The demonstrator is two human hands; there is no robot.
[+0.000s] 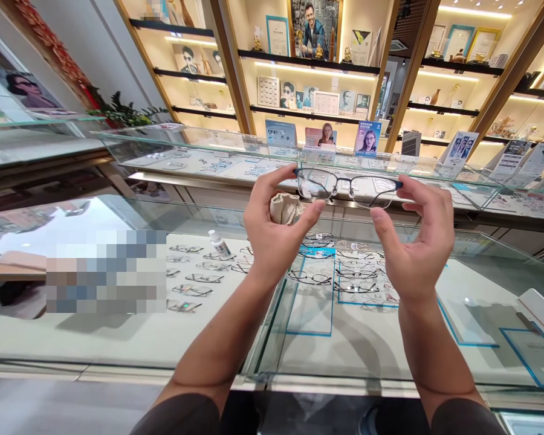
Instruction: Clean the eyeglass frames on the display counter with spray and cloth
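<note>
I hold a pair of dark-framed glasses [349, 188] up in front of me, over a glass display counter [299, 356]. My left hand [274, 226] pinches the left end of the frame between thumb and fingers, and a beige cloth [284, 208] is tucked in its palm. My right hand [414, 241] grips the right end of the frame with thumb and fingertips. The lenses face me, level.
Inside the counter lie several glasses frames [194, 278] on a pale tray. A small white bottle [219, 243] stands on the glass. A second glass counter [236, 154] runs behind, with lit shelves of pictures and cards beyond.
</note>
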